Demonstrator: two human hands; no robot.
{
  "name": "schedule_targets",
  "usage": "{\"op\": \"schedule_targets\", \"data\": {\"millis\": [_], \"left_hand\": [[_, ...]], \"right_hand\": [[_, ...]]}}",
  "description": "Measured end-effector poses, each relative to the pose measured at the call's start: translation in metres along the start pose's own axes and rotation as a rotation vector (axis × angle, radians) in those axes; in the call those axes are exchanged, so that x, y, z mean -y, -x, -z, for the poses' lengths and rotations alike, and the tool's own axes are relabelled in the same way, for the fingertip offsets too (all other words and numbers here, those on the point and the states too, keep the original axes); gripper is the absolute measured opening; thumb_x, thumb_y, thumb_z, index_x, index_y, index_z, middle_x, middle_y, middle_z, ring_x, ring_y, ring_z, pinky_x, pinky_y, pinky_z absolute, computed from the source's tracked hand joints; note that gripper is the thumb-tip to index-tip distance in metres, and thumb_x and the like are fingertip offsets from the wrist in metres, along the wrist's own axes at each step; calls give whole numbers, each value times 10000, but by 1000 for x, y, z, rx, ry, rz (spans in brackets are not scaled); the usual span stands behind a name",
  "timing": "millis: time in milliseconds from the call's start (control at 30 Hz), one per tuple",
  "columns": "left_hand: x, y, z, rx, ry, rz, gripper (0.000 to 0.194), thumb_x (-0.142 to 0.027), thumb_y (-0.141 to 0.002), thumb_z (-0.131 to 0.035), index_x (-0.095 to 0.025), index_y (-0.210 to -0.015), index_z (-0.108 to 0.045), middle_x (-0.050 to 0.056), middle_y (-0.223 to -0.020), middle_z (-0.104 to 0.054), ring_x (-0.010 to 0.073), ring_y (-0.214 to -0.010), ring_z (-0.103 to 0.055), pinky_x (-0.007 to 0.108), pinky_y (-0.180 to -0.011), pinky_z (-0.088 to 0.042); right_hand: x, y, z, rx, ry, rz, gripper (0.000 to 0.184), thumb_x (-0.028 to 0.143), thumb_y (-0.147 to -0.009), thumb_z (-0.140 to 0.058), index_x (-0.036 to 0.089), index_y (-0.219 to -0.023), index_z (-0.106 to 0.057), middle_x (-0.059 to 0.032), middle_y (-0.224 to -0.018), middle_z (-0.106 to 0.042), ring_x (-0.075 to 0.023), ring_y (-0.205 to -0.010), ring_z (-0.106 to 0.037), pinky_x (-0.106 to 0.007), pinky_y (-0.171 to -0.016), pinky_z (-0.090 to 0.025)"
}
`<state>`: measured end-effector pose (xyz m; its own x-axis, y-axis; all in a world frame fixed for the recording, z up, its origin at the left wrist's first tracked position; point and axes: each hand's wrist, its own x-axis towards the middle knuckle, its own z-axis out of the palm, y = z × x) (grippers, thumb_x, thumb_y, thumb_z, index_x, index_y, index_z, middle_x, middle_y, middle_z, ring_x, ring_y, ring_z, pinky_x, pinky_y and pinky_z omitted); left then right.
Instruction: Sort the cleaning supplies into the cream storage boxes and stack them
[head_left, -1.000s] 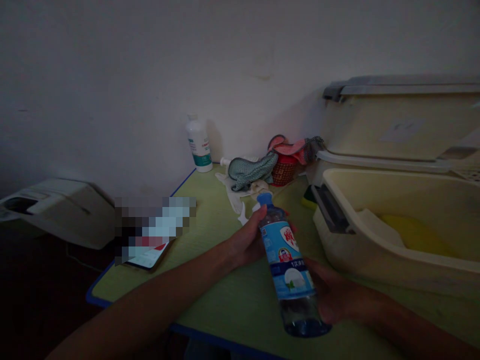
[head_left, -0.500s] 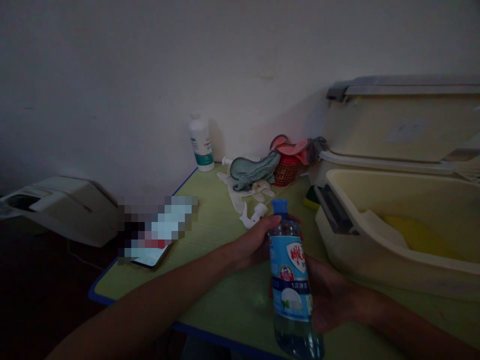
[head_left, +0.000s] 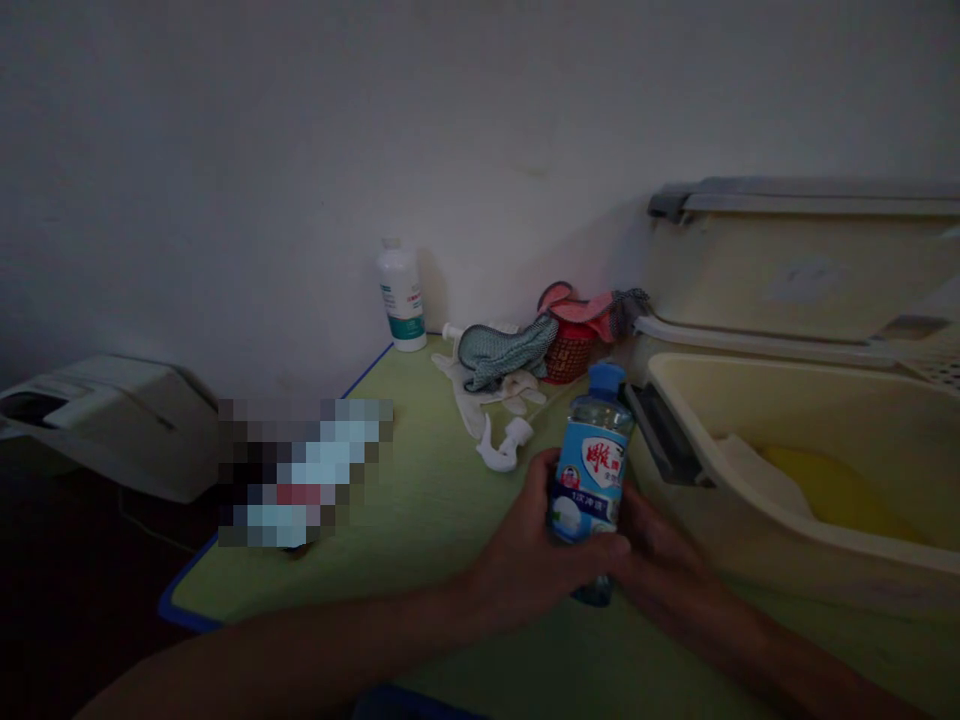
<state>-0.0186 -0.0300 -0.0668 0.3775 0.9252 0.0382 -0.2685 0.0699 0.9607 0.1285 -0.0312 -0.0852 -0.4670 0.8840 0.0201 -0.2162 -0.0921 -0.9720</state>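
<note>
A bottle of dish soap (head_left: 587, 480) with a blue cap and blue label is held slightly tilted above the table, its label facing me. My left hand (head_left: 544, 545) is closed around its lower left side, thumb across the front near the base. Behind its right side is my right hand (head_left: 649, 535), closed on the bottle with most of its fingers hidden. Beyond the bottle, to the left, a white spray trigger head (head_left: 504, 445) lies on the table.
A cream bin (head_left: 750, 570) with raised lid (head_left: 810, 270) stands at right, holding something yellow. At the back are a grey-green cloth (head_left: 506, 355), a red basket (head_left: 568, 355) with a pink cloth, and a white bottle (head_left: 403, 300). A blurred-out phone (head_left: 330, 465) lies on the green table (head_left: 360, 560).
The soap bottle has moved up and away from me. My left hand has shifted from the bottle's neck to its lower body; my right hand still holds it.
</note>
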Motion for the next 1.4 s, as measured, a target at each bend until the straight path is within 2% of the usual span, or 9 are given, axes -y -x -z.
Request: {"op": "schedule_targets", "data": {"millis": [200,300,467,600,700,800,867,1167,1400], "left_hand": [[3,8,-5,41,-51,-70,598,-153,-644,-708,-182,-1155,-397,51,-1064,-560,177,-940,-563,278,-794,-463],[6,4,-3,-4,-116,-94,627,-115,-614,-709,-180,-1152,-395,48,-1051,-567,179,-923,-571,285,-789,-468],[5,-1,4,-30,-263,-118,558,-81,-609,-642,-166,-1118,-430,17,-907,-591,158,-801,-571,268,-706,-468],[3,-4,9,-36,-296,-73,558,-35,-521,-627,-138,-1046,-468,22,-872,-604,157,-752,-570,243,-636,-454],[2,-7,9,-54,-282,-14,493,-39,-489,-634,-131,-950,-485,6,-800,-593,137,-695,-547,221,-590,-434],[0,-9,8,-93,-232,13,458,-49,-480,-637,-142,-895,-467,-24,-733,-559,106,-636,-504,194,-542,-401],[0,-10,7,-114,-208,35,446,-55,-480,-637,-144,-879,-456,-42,-688,-534,90,-597,-477,180,-508,-373],[0,-13,6,-133,-284,83,453,-55,-455,-616,-151,-872,-467,-43,-708,-529,102,-641,-476,192,-545,-375],[-1,-15,4,-183,-347,87,461,-58,-469,-625,-161,-889,-468,-61,-686,-506,98,-621,-456,206,-563,-380]], "right_hand": [[-5,-4,0,-73,-35,9,589,486,-717,-674,268,-1222,-464,-83,-1233,-535,-247,-1146,-505,-425,-987,-384],[-4,-4,0,-82,-5,17,575,477,-738,-657,263,-1234,-458,-84,-1247,-533,-242,-1160,-497,-426,-996,-381],[-1,-4,0,-157,237,105,495,462,-747,-641,251,-1172,-501,-83,-1163,-590,-241,-1075,-563,-414,-949,-436],[1,-4,-5,-227,389,152,367,391,-747,-636,236,-1062,-530,-73,-1050,-626,-228,-968,-610,-383,-865,-494],[-1,-5,-9,-272,374,198,384,350,-724,-650,230,-1051,-487,-66,-1003,-626,-209,-926,-616,-353,-818,-509],[-3,-6,-9,-350,381,207,298,331,-718,-651,219,-927,-470,-24,-814,-606,-154,-729,-599,-272,-654,-512],[-3,-6,-9,-388,406,193,258,329,-709,-655,214,-807,-446,24,-663,-525,-116,-588,-517,-216,-529,-454],[-4,4,-7,-155,270,82,287,415,-767,-557,208,-665,-387,44,-621,-395,-98,-555,-370,-209,-523,-349],[-14,6,-2,-40,290,72,215,347,-742,-524,211,-655,-382,54,-593,-357,-91,-521,-306,-210,-490,-280]]}}
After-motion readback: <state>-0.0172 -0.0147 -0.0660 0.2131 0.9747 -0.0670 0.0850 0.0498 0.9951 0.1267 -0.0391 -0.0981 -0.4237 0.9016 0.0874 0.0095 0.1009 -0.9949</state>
